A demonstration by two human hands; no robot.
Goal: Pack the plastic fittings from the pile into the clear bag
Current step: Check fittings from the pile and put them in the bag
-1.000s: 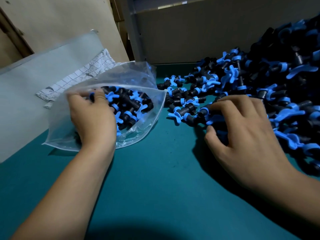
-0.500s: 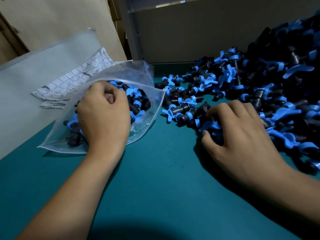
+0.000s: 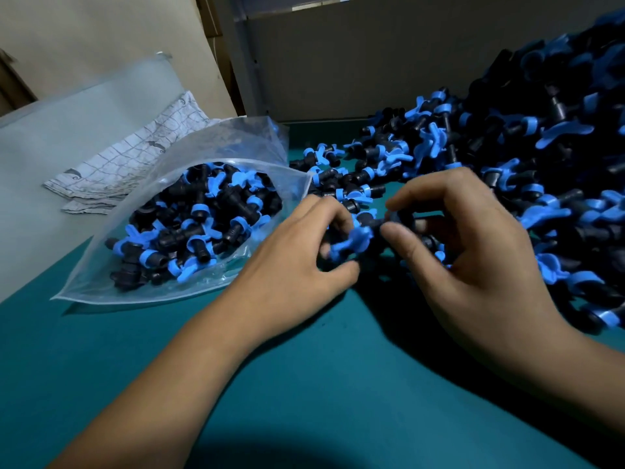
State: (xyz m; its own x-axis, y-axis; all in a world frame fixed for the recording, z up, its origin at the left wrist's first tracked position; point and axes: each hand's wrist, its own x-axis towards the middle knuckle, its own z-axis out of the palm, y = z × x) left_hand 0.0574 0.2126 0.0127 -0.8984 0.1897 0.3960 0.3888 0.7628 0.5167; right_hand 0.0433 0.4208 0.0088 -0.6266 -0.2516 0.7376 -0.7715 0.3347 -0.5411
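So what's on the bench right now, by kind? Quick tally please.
Clear bag, part filled with fittings: 1
Loose pile of black and blue fittings, pieces too many to count: 1
Printed sheets behind the bag: 1 stack
Hands at the pile's edge: 2, left hand and right hand
Total: 5

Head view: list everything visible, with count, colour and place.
pile of fittings: too many to count, black and blue, right side of table
clear bag: one, transparent, partly filled with fittings, left of centre
table: one, teal
patterned sheets: a few, white-grey, behind the bag
frosted sheet: one, pale grey, far left
left hand: grips a blue-winged fitting
right hand: pinches the same fitting's black end
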